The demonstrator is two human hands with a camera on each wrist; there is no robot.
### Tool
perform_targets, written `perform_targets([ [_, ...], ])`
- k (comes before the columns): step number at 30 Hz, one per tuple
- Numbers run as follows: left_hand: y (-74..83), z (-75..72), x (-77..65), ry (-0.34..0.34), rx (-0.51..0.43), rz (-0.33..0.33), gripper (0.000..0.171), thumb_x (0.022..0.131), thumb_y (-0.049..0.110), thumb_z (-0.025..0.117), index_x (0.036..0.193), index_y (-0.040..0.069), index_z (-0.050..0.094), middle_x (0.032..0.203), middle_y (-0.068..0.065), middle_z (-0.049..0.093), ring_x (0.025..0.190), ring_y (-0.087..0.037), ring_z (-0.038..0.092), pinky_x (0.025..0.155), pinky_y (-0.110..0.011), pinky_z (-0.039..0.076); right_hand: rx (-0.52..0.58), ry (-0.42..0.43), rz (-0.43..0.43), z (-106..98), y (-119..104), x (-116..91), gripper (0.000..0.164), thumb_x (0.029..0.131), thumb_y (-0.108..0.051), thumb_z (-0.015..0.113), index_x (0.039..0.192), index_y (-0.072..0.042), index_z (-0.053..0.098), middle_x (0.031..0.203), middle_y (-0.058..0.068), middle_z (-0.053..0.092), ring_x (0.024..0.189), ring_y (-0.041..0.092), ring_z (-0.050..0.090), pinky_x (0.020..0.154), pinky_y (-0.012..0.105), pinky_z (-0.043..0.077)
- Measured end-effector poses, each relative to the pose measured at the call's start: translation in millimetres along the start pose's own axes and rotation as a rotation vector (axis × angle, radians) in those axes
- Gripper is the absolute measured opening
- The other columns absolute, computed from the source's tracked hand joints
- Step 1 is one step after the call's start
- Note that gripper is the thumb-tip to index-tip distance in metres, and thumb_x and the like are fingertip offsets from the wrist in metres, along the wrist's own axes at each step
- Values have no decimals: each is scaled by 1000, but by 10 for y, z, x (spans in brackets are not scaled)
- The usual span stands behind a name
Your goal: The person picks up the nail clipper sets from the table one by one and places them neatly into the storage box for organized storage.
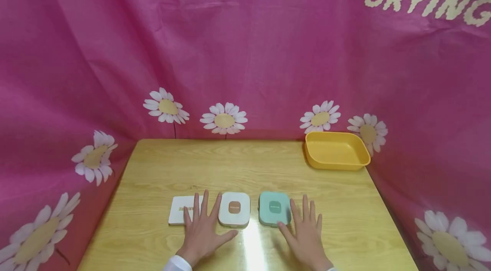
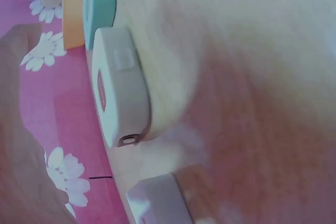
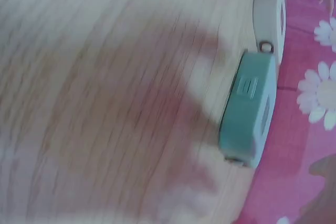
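Three small flat items stand in a row on the wooden table. At the left is a white rectangular box (image 1: pixel 177 215) with gold lettering, partly hidden behind the fingers of my left hand (image 1: pixel 202 232). That hand spreads its fingers between this box and a white rounded-square case (image 1: pixel 235 216) with a brown label, its side showing in the left wrist view. To the right sits a mint-green case (image 1: pixel 274 203) of like shape, its latch side visible in the right wrist view. My right hand (image 1: pixel 305 237), fingers spread, is beside it, thumb at its near corner. Both hands hold nothing.
An empty yellow rectangular bin (image 1: pixel 337 164) stands at the table's back right corner. The light wooden table (image 1: pixel 215 160) is enclosed at the back and sides by a magenta curtain (image 1: pixel 268 58) printed with daisies and cream lettering. Glare lies on the table's front middle.
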State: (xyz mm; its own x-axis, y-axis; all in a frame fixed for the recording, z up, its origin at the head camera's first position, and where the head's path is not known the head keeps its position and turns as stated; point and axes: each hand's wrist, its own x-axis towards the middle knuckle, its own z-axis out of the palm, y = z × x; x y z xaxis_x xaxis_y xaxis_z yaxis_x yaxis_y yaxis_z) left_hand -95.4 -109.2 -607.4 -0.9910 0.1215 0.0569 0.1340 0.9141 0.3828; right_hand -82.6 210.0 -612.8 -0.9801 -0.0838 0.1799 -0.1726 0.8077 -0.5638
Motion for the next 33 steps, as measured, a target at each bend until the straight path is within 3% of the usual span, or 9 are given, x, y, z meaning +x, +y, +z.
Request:
perform_targets([
  [7,84,-65,229,-40,-170,0,116,80,79,70,170,29,15,176,-15,1,160,-43,-8,123,-72,4,196,57,53,-3,339,90,69,109,-31,56,165,-3,28,172,29,6,155,57,3,118,80,5],
  [16,254,-103,449,-78,-295,37,117,82,76,72,170,36,5,177,-9,-4,161,-39,-8,123,-68,20,264,61,146,-117,563,251,71,109,-30,55,166,-2,23,172,29,4,156,56,4,119,78,9],
  [19,297,-75,531,-92,-349,28,116,83,73,73,169,37,4,177,-8,-3,162,-38,-7,119,-71,26,287,67,176,-138,628,288,73,109,-31,55,166,-2,20,172,30,4,156,55,5,119,77,11],
  [25,365,40,688,-125,-428,18,115,85,71,72,168,41,-1,177,-6,-5,162,-33,-8,120,-70,25,336,42,225,-200,760,355,79,110,-34,53,168,-3,10,172,29,-2,158,52,0,122,73,6],
  [28,446,83,757,-128,-451,36,113,87,67,73,169,39,0,177,-7,-3,162,-35,-6,119,-70,28,361,20,269,-263,816,395,83,110,-39,51,169,-6,2,173,26,-7,159,49,-4,124,71,3],
  [33,617,126,878,-150,-471,75,114,85,75,69,169,40,0,177,-4,-4,162,-34,-5,115,-74,31,369,-9,359,-393,889,506,88,110,-48,48,169,-12,-7,174,18,-15,160,43,-8,125,67,0],
])
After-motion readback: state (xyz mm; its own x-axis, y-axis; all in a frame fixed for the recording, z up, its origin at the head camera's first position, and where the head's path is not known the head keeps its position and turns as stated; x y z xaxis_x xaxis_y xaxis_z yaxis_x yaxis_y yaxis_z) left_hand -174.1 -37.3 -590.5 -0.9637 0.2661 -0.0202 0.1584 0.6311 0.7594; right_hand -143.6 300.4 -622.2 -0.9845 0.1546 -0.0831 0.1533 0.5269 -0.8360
